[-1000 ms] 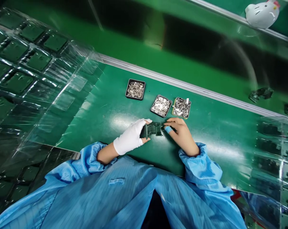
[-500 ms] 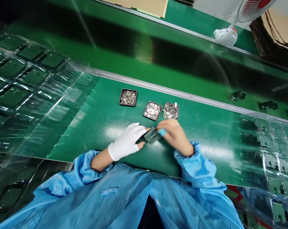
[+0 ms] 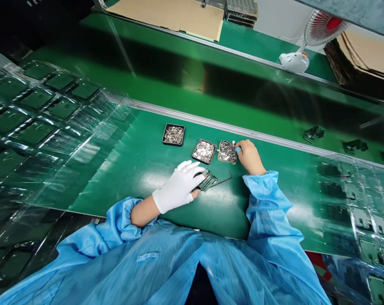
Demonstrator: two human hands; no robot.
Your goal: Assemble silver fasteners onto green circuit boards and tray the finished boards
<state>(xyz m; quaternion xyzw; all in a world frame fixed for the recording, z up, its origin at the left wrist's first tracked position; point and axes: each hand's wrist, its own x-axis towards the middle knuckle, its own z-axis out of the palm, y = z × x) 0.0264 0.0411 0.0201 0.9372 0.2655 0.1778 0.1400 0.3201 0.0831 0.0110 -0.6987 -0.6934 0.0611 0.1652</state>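
Note:
My left hand point(image 3: 179, 186), in a white glove with bare fingertips, holds a small green circuit board point(image 3: 207, 181) between thumb and fingers. A thin dark bent tool point(image 3: 223, 182) lies on the table by the board's right edge. My right hand point(image 3: 249, 156), with blue tape on one finger, is at the right edge of the rightmost tray of metal parts point(image 3: 227, 152). Its fingers are pressed together, and what they hold is hidden. Just left is a second tray of shiny parts point(image 3: 204, 151), and further left a black tray of small parts point(image 3: 173, 134).
Clear plastic trays with green boards point(image 3: 63, 108) cover the left side, and more trays point(image 3: 363, 216) stand at the right. Dark green pieces point(image 3: 314, 133) lie beyond the metal rail point(image 3: 192, 120). A white fan point(image 3: 294, 62) and cardboard point(image 3: 166, 15) are on the back shelf.
My right hand has moved from the board up and right to the rightmost tray. The bent tool now shows on the table. My left hand still holds the board. The camera view has shifted slightly.

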